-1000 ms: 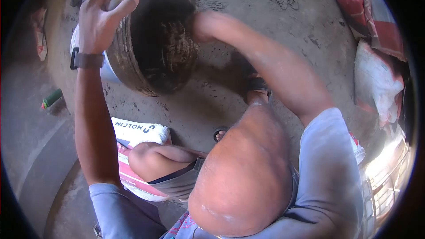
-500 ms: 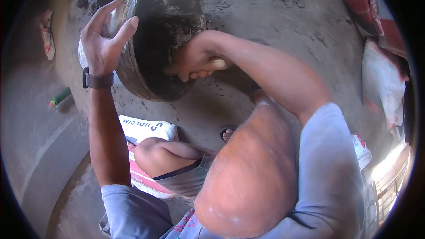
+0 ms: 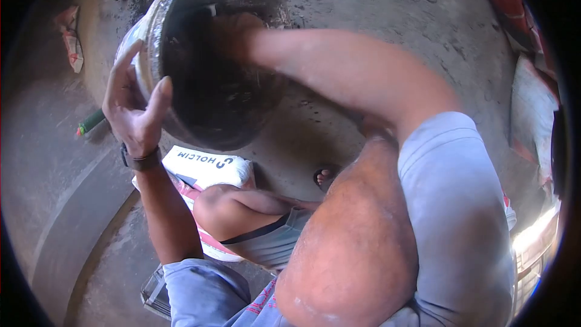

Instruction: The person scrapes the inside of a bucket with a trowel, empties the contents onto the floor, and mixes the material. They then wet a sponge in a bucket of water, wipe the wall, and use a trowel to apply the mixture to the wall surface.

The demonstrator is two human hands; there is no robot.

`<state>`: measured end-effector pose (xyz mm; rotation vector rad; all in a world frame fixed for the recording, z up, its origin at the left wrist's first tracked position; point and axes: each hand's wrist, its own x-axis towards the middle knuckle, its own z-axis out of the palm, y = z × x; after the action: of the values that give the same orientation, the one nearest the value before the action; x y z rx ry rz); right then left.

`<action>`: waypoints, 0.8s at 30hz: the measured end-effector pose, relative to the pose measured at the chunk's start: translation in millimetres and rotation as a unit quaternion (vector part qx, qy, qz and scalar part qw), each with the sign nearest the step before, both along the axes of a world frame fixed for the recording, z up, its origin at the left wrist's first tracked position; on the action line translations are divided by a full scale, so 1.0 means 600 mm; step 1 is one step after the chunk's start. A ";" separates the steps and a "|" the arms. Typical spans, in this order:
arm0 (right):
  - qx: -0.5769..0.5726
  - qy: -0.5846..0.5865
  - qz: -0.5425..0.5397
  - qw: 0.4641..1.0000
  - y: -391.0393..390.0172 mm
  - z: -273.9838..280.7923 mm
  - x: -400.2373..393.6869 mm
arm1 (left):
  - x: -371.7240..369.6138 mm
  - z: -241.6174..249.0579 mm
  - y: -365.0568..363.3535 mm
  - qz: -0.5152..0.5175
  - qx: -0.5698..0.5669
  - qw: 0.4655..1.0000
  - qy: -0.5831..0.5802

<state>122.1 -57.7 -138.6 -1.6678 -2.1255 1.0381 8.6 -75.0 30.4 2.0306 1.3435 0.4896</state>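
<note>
A large, grimy bucket (image 3: 158, 21) is tipped on its side, its dark mouth toward me. My left hand (image 3: 136, 109), with a dark wristband, grips the bucket's outer wall by the rim, thumb up along the edge. My right hand (image 3: 237, 33) reaches inside the bucket, closed and blurred in shadow. Its fingers are mostly hidden. Half a second ago a pale handle showed in that fist; now a small light tip (image 3: 212, 9) shows beside it. The tool's working end is hidden in the dark.
My bent knee (image 3: 345, 236) is close below the right arm. A white and red HOLCIM cement sack (image 3: 209, 166) lies beside my other leg. More sacks (image 3: 532, 109) are at the right. A green roll-like object (image 3: 91, 122) and a torn scrap (image 3: 71, 39) lie left.
My right hand has moved from the bucket's near lower rim deeper and farther up inside it. The bucket's mouth has turned more toward me, and my left hand sits lower on its side.
</note>
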 end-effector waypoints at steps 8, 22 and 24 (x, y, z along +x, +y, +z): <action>-0.118 0.129 0.042 0.984 -0.033 -0.019 -0.042 | 0.008 -0.045 -0.032 -0.023 0.098 0.994 -0.044; -0.445 0.289 0.229 0.816 -0.106 0.067 0.111 | 0.001 -0.020 -0.041 0.019 0.056 0.993 -0.106; -0.407 0.379 0.126 0.821 -0.132 0.070 0.155 | -0.035 0.009 -0.017 0.033 0.070 0.995 -0.059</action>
<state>214.8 -137.1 -96.8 -0.8668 -1.4165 2.4279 -12.7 -85.4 35.6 2.0395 1.3393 0.7419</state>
